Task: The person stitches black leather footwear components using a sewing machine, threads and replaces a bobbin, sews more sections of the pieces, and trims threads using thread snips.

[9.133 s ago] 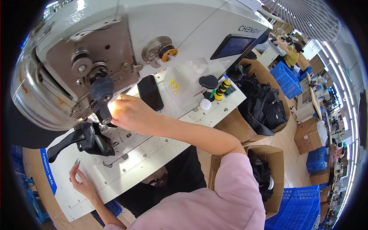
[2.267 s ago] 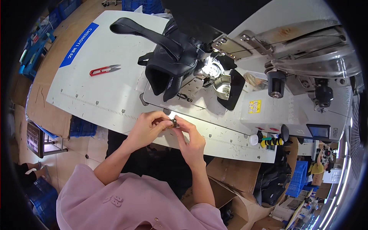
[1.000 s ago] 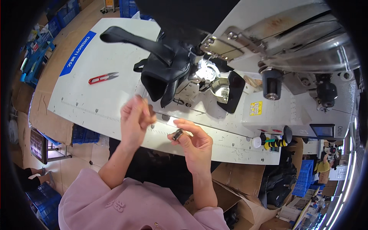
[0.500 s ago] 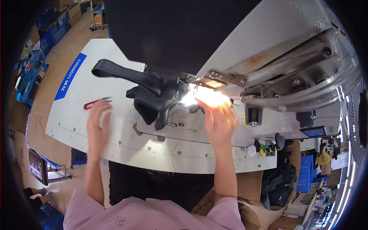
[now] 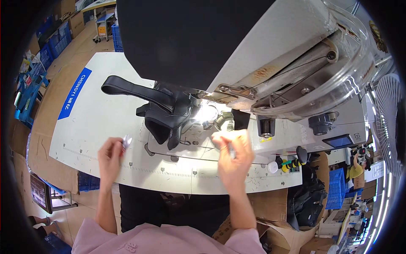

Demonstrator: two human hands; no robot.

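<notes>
My left hand (image 5: 109, 157) is closed on a pair of red-handled thread snips (image 5: 125, 143), the metal blades poking up past the fingers. It hovers over the left part of the white sewing table (image 5: 99, 99). My right hand (image 5: 235, 158) is pinched in front of the needle area; a small greyish thing shows at the fingers, too blurred to name. A black stitched piece with a long strap loop (image 5: 163, 108) lies under the sewing machine head (image 5: 262, 70), left of the bright lamp, and neither hand touches it.
Screwdrivers with yellow and green handles (image 5: 289, 165) and a white round cap (image 5: 272, 167) sit at the table's right edge. A cardboard box of black pieces (image 5: 308, 199) stands below right. Blue crates (image 5: 336, 188) are farther right. A person's feet (image 5: 46, 224) show lower left.
My left hand has picked up the red snips from the table and drawn them nearer. My right hand has come down and away from the lit needle area. The view has shifted slightly.
</notes>
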